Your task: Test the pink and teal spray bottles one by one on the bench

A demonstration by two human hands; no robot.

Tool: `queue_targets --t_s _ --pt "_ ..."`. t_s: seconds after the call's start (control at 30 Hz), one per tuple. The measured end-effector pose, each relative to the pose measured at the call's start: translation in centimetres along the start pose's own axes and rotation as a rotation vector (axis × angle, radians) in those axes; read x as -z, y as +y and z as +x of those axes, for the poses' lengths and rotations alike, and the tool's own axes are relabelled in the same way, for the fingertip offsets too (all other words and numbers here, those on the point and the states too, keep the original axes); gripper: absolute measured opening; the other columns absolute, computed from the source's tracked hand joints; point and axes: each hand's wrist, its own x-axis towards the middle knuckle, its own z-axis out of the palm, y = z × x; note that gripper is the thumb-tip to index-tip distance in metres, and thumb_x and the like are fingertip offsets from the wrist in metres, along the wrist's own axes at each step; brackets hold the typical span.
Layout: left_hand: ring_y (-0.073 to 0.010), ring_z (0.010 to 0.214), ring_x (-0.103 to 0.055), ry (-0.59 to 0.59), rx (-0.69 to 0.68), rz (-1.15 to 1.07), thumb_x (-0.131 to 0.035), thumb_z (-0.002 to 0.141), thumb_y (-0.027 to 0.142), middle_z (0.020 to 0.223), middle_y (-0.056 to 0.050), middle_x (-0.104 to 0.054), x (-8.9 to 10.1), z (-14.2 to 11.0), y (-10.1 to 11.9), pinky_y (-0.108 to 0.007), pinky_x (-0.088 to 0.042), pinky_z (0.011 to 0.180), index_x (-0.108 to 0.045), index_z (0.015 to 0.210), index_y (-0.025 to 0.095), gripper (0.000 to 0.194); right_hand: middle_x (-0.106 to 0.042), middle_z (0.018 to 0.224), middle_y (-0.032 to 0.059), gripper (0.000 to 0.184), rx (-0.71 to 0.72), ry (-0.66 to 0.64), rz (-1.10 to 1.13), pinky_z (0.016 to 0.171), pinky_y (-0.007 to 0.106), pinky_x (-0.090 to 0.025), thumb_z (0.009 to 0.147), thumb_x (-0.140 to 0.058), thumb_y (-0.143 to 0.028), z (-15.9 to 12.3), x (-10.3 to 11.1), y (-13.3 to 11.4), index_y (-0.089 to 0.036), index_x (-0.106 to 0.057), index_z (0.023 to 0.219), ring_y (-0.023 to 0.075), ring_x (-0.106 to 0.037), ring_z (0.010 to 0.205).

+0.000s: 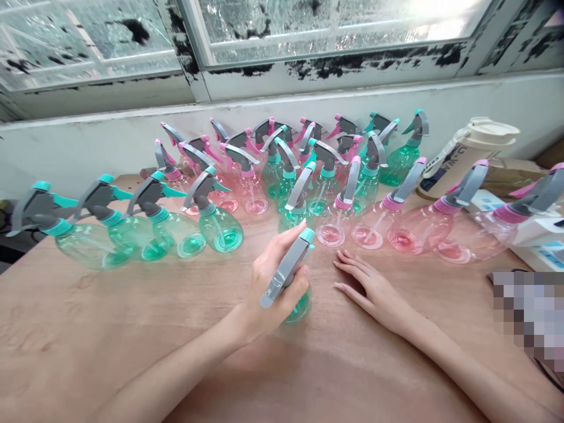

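Observation:
My left hand [268,282] is wrapped round the neck of a green spray bottle [299,308], below its grey and teal trigger head. That bottle is upright at the middle of the wooden table [194,358], and my hand hides much of it. Flat on the tabletop, fingers stretched out, lies my right hand [374,291], holding nothing. Just beyond its fingertips stands a pink spray bottle [330,229]. Another green spray bottle [293,217] stands right behind the one in my left hand.
Several green spray bottles [224,232] line the left, several pink ones [418,226] the right, with more crowded behind. A beige tumbler [467,155], a cardboard box [506,176] and white boxes [537,229] are at the right. A window [335,29] rises beyond the wall ledge.

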Motion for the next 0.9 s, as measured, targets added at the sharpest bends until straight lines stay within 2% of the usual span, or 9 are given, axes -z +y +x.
queue_targets --t_s 0.17,0.33,0.57,0.7,0.83,0.9 --pt "-0.017 0.075 -0.06 0.01 0.024 -0.007 -0.051 0.092 0.024 0.106 -0.01 -0.065 -0.08 0.06 0.6 -0.033 -0.052 0.074 -0.048 0.138 0.02 0.046 -0.049 0.15 0.009 0.047 0.004 0.011 0.017 0.117 0.056 -0.034 0.096 -0.051 -0.043 0.01 -0.01 -0.01 -0.025 -0.052 0.139 0.029 -0.04 0.141" --pt "-0.0149 0.071 -0.058 0.027 -0.025 0.001 -0.051 0.093 0.025 0.102 -0.008 -0.065 -0.22 0.15 0.35 -0.032 -0.052 0.074 -0.054 0.128 0.019 0.036 -0.049 0.15 0.0088 0.047 0.003 0.011 0.018 0.117 0.056 -0.034 0.096 -0.051 -0.042 0.04 0.12 -0.17 -0.025 -0.052 0.139 0.0291 -0.04 0.141" --pt "-0.0171 0.074 -0.059 0.038 -0.017 0.028 -0.051 0.093 0.029 0.088 -0.006 -0.065 -0.31 0.0 -0.06 -0.033 -0.051 0.074 -0.057 0.122 0.018 0.032 -0.048 0.15 0.0088 0.046 0.001 0.007 0.011 0.117 0.055 -0.033 0.097 -0.05 -0.043 0.09 0.24 -0.35 -0.024 -0.053 0.138 0.0284 -0.039 0.142" --pt "-0.0186 0.079 -0.062 0.009 0.022 -0.01 -0.051 0.092 0.027 0.091 -0.008 -0.065 -0.17 0.08 0.19 -0.034 -0.053 0.077 -0.059 0.118 0.017 0.029 -0.048 0.15 0.0096 0.046 -0.002 0.0 0.005 0.118 0.054 -0.033 0.097 -0.05 -0.043 0.08 0.21 -0.34 -0.022 -0.053 0.138 0.0281 -0.038 0.142" --pt "-0.0195 0.083 -0.063 -0.041 0.044 -0.065 -0.053 0.09 0.024 0.109 -0.01 -0.065 0.14 0.3 0.5 -0.034 -0.055 0.078 -0.051 0.134 0.022 0.045 -0.048 0.15 0.0086 0.047 0.0 0.014 0.021 0.117 0.055 -0.033 0.096 -0.051 -0.043 0.05 0.14 -0.26 -0.025 -0.052 0.139 0.0289 -0.039 0.141" --pt "-0.0181 0.08 -0.063 -0.071 0.063 -0.089 -0.052 0.089 0.022 0.111 -0.01 -0.065 0.31 0.4 0.73 -0.034 -0.055 0.079 -0.048 0.139 0.023 0.05 -0.049 0.149 0.0086 0.047 0.003 0.016 0.024 0.117 0.056 -0.033 0.096 -0.051 -0.043 0.03 0.1 -0.23 -0.025 -0.052 0.14 0.0291 -0.04 0.141"
